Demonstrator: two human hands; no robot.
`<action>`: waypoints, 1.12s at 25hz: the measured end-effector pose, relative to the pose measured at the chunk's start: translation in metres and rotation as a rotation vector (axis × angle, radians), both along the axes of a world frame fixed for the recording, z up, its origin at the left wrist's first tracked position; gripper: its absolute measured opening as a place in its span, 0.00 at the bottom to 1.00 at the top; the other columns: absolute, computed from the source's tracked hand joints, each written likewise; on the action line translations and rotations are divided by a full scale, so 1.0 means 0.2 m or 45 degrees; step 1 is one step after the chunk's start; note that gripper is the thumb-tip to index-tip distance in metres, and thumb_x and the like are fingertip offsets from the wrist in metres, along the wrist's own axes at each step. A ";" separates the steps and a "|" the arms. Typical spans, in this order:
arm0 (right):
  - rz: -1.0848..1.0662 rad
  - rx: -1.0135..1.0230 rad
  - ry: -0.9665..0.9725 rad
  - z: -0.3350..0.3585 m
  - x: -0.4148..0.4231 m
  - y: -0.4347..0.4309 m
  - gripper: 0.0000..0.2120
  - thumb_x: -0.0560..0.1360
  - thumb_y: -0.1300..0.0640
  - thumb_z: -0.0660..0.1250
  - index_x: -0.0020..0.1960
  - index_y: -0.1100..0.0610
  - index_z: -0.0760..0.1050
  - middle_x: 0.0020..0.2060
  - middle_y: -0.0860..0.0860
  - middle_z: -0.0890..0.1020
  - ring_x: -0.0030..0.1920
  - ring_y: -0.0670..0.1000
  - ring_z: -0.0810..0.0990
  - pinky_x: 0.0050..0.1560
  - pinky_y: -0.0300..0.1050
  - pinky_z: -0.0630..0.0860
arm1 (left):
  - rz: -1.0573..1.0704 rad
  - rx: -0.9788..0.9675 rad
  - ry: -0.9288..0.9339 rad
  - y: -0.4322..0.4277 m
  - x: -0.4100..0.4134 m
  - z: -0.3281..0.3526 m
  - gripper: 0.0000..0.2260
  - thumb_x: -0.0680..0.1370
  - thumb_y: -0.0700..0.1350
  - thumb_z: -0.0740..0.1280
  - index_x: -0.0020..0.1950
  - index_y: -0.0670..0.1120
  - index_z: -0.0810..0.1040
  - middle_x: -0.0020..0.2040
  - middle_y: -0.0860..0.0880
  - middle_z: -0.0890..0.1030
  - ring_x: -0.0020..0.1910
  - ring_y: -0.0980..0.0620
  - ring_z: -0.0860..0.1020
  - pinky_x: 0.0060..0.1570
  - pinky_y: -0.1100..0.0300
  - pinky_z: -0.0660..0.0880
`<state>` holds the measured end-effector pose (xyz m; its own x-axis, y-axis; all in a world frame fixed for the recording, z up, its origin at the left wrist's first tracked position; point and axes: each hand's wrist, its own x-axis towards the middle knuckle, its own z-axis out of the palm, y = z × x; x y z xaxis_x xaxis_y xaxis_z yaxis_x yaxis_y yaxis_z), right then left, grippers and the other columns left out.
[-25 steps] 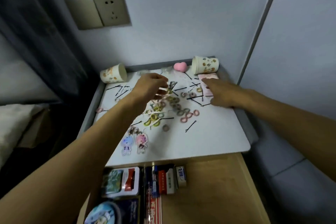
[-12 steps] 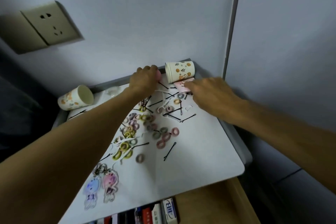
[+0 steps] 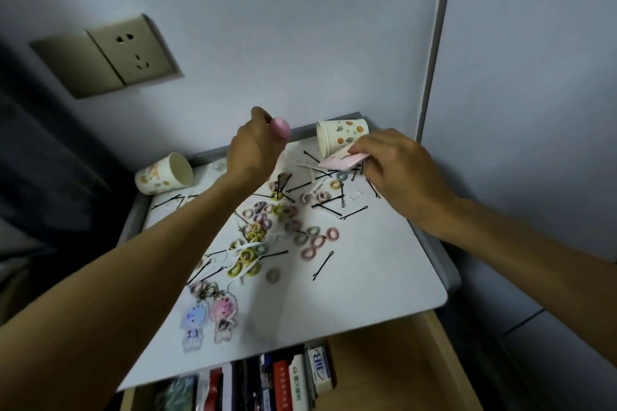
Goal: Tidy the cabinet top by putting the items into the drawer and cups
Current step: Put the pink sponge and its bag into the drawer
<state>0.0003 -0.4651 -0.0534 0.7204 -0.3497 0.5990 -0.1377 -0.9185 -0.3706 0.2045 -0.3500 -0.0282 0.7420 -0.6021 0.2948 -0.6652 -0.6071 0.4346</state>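
Cabinet top (image 3: 367, 294): white, smooth slab with a rounded front-right corner, and a grey raised rim (image 3: 449, 264) along the right, back and left edges. The wall sits right behind the back rim, and a vertical panel edge runs up at back-right. The widest bare stretch of top is front-right, between a lone pin (image 3: 323, 265) and the corner. The open drawer (image 3: 394, 374) below the front edge has a light wood floor showing on its right half, with small boxes and packs (image 3: 293, 377) standing in a row on the left. Left hand (image 3: 255, 147) is raised over the back-middle of the top, fingers curled round a pink, soft-looking rounded puff (image 3: 280, 128) that is clear of the surface. Right hand (image 3: 400, 170) is low at back-right, thumb and fingers pinching a flat pink card (image 3: 344, 160) just in front of the right paper cup (image 3: 342, 137); can't tell if card and cup touch. That cup lies on its side against the back rim with its mouth to the left and has an orange and green print. The left paper cup (image 3: 163, 175) is also on its side at the back-left corner, mouth to the right. In the middle is a dense scatter of small fabric hair ties (image 3: 283, 227) in pink, yellow-green and grey, with thin black pins crossing through them. Two flat, glossy cartoon keychains (image 3: 210, 317) lie near the front-left edge, partly under the left forearm. A beige socket plate (image 3: 110, 57) is on the wall at upper left.
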 end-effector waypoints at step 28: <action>0.510 1.525 0.665 0.12 -0.30 0.89 0.26 0.73 0.70 0.66 0.63 0.44 0.74 0.52 0.55 0.83 0.51 0.54 0.84 0.55 0.52 0.78 | -0.158 -0.107 0.338 1.25 -0.80 0.10 0.16 0.70 0.46 0.77 0.56 0.50 0.79 0.55 0.55 0.78 0.49 0.61 0.76 0.47 0.66 0.74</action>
<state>-0.0588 -0.2862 -0.0290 0.9410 -0.1731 -0.2908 -0.3084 -0.0845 -0.9475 0.0449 -0.0990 -0.0079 0.7224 -0.6744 0.1530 -0.5883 -0.4830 0.6486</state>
